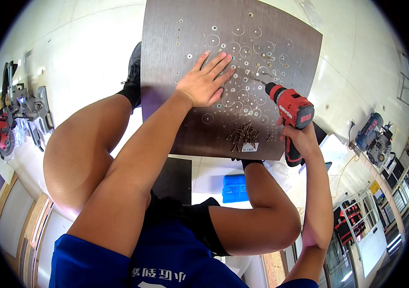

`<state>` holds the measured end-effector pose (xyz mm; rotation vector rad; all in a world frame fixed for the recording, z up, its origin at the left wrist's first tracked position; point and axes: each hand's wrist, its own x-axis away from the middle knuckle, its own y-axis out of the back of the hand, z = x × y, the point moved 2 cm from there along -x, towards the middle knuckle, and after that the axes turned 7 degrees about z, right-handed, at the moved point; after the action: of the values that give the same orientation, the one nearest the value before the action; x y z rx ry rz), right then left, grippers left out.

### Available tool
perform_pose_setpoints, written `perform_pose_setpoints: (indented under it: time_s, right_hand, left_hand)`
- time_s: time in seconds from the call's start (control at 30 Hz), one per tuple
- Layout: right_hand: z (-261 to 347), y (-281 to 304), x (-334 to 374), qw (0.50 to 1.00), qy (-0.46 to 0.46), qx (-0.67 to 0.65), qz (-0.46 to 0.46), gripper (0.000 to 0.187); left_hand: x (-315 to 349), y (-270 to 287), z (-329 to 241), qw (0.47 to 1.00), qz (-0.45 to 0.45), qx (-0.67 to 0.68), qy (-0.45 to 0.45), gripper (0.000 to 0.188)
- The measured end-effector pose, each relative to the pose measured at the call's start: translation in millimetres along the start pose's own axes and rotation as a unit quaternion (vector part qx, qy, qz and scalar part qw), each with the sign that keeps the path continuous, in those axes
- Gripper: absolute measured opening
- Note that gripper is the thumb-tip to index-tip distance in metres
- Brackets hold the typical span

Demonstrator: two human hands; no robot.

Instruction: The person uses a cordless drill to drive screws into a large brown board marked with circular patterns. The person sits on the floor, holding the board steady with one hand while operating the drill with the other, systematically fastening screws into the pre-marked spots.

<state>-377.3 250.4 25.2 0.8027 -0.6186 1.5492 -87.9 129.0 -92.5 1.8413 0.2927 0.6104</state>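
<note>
A dark brown wood-grain board (166, 129) lies before me, marked with many drilled holes and scribed circles. My left hand (203, 81) rests flat on it, fingers spread, holding nothing. In my right hand (302, 139) is a red and black cordless drill (288, 105), gripped by its handle at the board's right side. Its bit (258, 80) points left across the board among the holes; whether the tip touches the surface I cannot tell. A pile of brown screws (244, 134) lies near the board's front edge, beside a small white label (250, 147).
A blue plastic case (235, 188) sits on the pale tiled floor between my legs, near a dark flat panel (175, 180). At the far left stands a saw with a red body (3, 129). A blue and grey machine (374, 137) stands on the right.
</note>
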Motion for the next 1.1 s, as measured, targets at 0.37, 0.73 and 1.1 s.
perform_pose_setpoints:
  time_s: [0.37, 0.73, 1.1]
  right_hand:
    - [20.1, -13.4, -2.7, 0.999, -0.021, 0.017, -0.026, 0.017]
    - [22.1, -6.1, -2.4, 0.998, -0.034, 0.042, -0.013, 0.033]
    - [24.9, -2.5, -7.9, 0.998, -0.063, 0.02, 0.012, 0.039]
  left_hand:
    - [1.8, -3.4, 1.0, 1.0, -0.021, 0.001, -0.007, 0.067]
    - [1.6, -3.7, 0.5, 1.0, -0.026, -0.008, -0.007, 0.066]
    - [-0.5, -3.8, -0.4, 1.0, -0.011, -0.018, -0.001, 0.066]
